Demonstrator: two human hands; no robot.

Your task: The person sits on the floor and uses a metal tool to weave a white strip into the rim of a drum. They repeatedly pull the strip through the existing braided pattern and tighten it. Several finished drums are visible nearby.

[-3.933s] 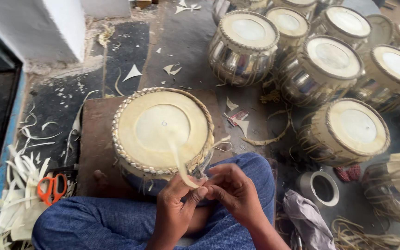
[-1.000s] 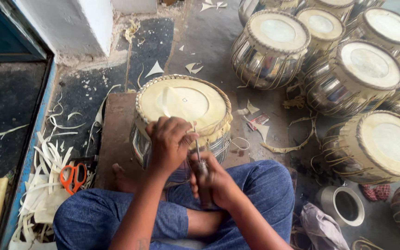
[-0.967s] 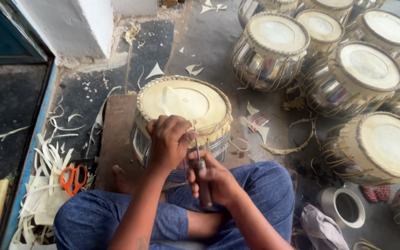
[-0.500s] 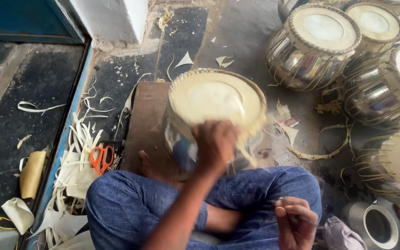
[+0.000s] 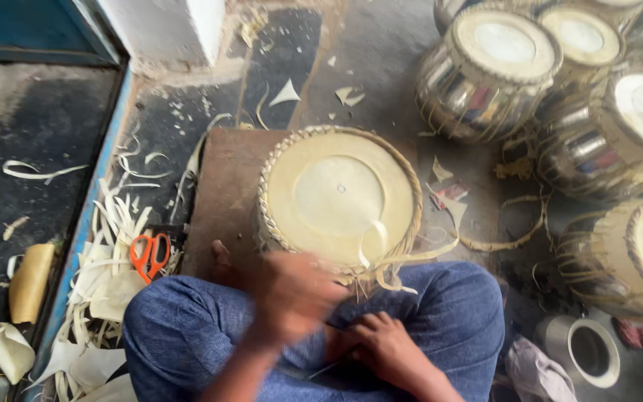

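Observation:
A drum [image 5: 340, 193] with a pale skin head and braided rim stands on a brown board [image 5: 221, 193] in front of my crossed legs in blue jeans. A pale hide strip [image 5: 378, 249] loops over its near rim. My left hand [image 5: 292, 298] is blurred in motion just below the rim, above my lap, so its fingers cannot be made out. My right hand [image 5: 385, 346] rests low on my lap with curled fingers, and a thin dark tool [image 5: 320, 370] seems to stick out from it.
Several finished drums [image 5: 489, 71] with shiny metal bodies crowd the right side. Orange-handled scissors [image 5: 149, 254] lie on a heap of pale strips [image 5: 106, 253] at the left. A blue door sill [image 5: 83, 223] runs along the left. A small metal ring [image 5: 586, 350] sits at lower right.
The view has swung right, bringing the drum to centre. My left hand dropped from the drum's rim towards my lap. My right hand moved in to the middle of my lap.

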